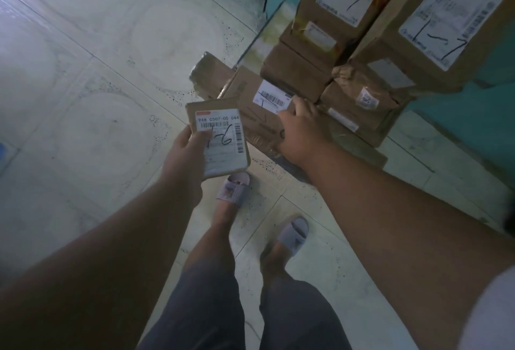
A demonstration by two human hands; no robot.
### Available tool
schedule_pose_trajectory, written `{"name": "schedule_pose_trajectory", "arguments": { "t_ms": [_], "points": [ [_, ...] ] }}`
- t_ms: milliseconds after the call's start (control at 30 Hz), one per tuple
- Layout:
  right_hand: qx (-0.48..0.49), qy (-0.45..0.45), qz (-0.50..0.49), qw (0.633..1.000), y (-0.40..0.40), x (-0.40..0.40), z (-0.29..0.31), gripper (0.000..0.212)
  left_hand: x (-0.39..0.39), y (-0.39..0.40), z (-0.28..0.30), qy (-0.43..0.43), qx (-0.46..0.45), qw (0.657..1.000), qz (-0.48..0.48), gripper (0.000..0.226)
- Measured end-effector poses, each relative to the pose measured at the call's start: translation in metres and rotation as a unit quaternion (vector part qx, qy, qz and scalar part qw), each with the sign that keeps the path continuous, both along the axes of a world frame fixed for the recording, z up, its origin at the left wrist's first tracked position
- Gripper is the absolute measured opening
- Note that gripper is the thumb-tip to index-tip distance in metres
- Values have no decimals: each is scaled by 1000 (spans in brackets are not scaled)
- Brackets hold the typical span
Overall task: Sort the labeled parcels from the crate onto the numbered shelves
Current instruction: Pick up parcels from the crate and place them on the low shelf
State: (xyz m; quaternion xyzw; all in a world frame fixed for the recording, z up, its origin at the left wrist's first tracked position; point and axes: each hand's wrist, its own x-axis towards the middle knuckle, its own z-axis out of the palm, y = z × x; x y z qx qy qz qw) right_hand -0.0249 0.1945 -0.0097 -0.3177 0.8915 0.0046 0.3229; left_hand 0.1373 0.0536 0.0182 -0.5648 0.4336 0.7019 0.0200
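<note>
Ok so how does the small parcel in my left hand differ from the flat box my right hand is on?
The small parcel is held up off the floor by the left hand, while the flat box lies low in the pile under the right hand. The small parcel looks narrower; the flat box looks wider. The parcel's label covers most of its face and bears a handwritten mark; the box's label sits near one edge. Both are brown cardboard with barcode labels.

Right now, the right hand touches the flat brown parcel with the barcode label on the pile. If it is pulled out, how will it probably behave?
The flat parcel looks like stiff cardboard, so it probably stays rigid. The right hand presses on it with the fingers over its far edge. Other boxes seem to rest partly on it, so pulling may shift them. Its weight cannot be judged.
</note>
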Motion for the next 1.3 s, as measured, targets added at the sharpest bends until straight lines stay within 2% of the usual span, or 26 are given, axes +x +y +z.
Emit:
{"name": "schedule_pose_trajectory", "arguments": {
  "t_ms": [100,233,400,467,533,600,733,800,867,1067,1300],
  "points": [
    [44,32,16,998,-7,-1,-11,60,8,-7,-10,0,14,1000,16,24],
    [79,96,38,992,-13,-2,-23,72,14,-11,-21,-3,29,999,19,20],
    [89,106,54,989,-18,-1,-36,95,16,-14,-29,-11,34,999,30,16],
    [76,103,36,991,-21,-4,-36,110,16,-15,-30,-15,39,999,30,20],
    [67,91,18,993,-25,-8,-31,115,18,-16,-31,-15,40,999,27,20],
    [41,53,-7,998,-28,-15,-25,98,19,-19,-29,-13,40,999,28,20],
    [-93,-88,-109,986,-24,-19,-6,42,23,-24,-18,-7,43,999,23,18],
    [-149,-118,-156,969,-16,-12,18,31,24,-27,-1,0,41,999,12,16],
    [-186,-134,-203,952,-4,2,54,32,28,-30,24,0,37,999,0,15],
    [-251,-110,-321,906,51,50,180,42,41,-27,124,17,21,996,-84,21],
    [-299,-3,-399,867,152,103,288,33,38,31,205,88,-32,968,-232,29]
  ]
}}
